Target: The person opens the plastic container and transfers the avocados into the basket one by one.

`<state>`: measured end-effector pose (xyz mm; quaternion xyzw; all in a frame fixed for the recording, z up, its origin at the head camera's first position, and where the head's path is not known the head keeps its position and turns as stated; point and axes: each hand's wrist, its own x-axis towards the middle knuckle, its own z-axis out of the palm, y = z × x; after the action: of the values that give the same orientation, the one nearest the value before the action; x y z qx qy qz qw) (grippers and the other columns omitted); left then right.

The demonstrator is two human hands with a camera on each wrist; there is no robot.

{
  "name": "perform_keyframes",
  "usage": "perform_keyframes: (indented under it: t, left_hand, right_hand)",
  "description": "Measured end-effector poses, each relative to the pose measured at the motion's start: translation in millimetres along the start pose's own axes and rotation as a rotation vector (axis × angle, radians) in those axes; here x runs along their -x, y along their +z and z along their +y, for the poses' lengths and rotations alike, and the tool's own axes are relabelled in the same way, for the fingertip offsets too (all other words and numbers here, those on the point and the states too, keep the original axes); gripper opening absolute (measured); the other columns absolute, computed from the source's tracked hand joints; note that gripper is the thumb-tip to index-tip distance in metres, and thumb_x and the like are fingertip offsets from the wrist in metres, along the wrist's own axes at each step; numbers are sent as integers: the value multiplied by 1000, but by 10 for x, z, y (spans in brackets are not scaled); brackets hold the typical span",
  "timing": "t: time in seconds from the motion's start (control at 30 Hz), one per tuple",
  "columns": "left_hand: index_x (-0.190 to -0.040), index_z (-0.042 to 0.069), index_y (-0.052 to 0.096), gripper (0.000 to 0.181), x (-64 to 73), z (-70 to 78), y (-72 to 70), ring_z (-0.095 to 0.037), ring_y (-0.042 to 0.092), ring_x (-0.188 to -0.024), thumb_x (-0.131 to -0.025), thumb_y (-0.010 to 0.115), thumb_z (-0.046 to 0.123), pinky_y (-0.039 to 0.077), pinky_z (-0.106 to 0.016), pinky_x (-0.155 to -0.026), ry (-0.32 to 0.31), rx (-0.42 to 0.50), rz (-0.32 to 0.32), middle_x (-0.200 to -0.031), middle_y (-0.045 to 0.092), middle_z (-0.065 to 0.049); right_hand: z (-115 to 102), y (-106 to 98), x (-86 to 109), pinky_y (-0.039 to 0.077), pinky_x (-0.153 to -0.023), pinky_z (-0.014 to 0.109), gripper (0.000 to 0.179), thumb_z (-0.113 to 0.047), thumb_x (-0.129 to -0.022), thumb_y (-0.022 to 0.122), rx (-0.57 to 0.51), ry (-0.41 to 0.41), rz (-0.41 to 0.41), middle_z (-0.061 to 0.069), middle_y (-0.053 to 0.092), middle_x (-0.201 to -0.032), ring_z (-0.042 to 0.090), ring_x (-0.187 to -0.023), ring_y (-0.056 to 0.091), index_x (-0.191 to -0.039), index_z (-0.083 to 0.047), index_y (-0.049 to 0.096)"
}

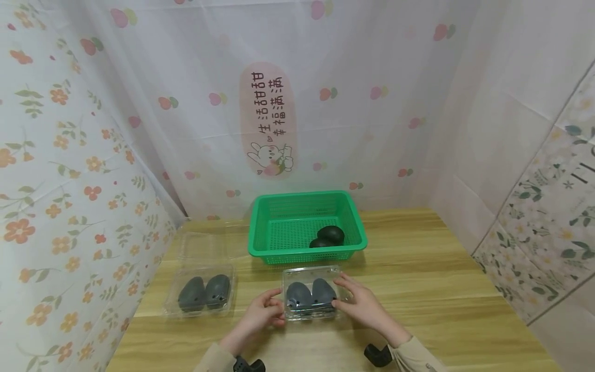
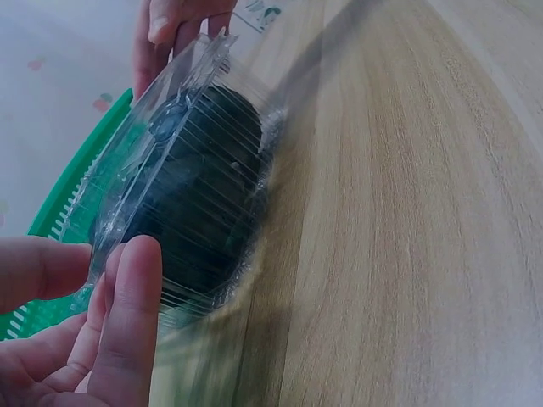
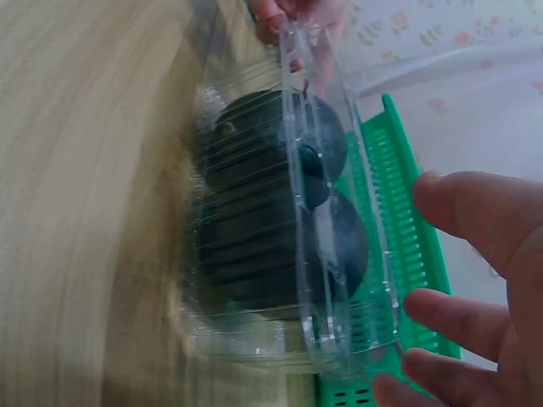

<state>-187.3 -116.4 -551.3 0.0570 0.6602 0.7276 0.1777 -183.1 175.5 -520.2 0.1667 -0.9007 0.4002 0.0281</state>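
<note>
A clear plastic clamshell box (image 1: 310,315) sits closed on the wooden table, with two dark, avocado-like fruits (image 1: 324,292) inside. At its left side is my left hand (image 1: 269,310); in the left wrist view the box's rim (image 2: 100,242) lies between the thumb and fingertips, which pinch it. My right hand (image 1: 360,302) is at the box's right side. Its fingers (image 3: 458,322) are spread and loosely bent beside the rim in the right wrist view, gripping nothing. Whether the right fingertips touch the box is hard to tell.
Behind the box stands a green plastic basket (image 1: 260,252) holding two more dark fruits (image 1: 331,235). To the left lies a second clear box (image 1: 174,309) with its lid (image 1: 200,245) folded back and two dark fruits (image 1: 217,289) in it. Patterned curtains (image 1: 362,134) surround the table.
</note>
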Motion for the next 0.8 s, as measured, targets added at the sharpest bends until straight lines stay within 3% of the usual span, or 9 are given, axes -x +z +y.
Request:
perform_keyframes:
  t: [0.27, 0.43, 0.6, 0.8]
  left_hand:
    - [-140, -19, 27, 61, -7, -9, 4, -15, 62, -72, -88, 57, -7, 58, -31, -67, 2, 5, -1, -92, 58, -9]
    - [-140, -20, 27, 61, -15, -5, 9, -14, 62, -71, -88, 56, -7, 58, -29, -65, 3, 8, -8, -91, 58, -9]
    - [-140, -19, 27, 61, -13, 17, 5, -14, 62, -72, -88, 57, -6, 58, -30, -67, -2, 0, -11, -92, 59, -9]
    - [-141, -18, 27, 61, -8, 43, -3, -15, 62, -74, -89, 57, -5, 58, -31, -69, -13, -9, -18, -92, 60, -9]
  right_hand:
    - [-134, 27, -57, 40, -96, 63, 55, -34, -82, 76, 137, -24, 20, 28, 43, -141, 48, -124, 45, -126, -4, 62]
    - [-195, 119, -133, 39, -97, 63, 53, -35, -82, 76, 237, -185, 17, 25, 45, -140, 44, -127, 44, -126, -9, 63]
    - [-236, 244, -255, 34, -103, 61, 58, -46, -82, 74, 311, -364, -74, 13, 45, -145, 34, -133, 40, -130, -16, 62]
    - [-252, 391, -374, 24, -108, 61, 70, -61, -79, 70, 397, -402, -182, 4, 41, -149, 31, -138, 33, -138, -26, 55]
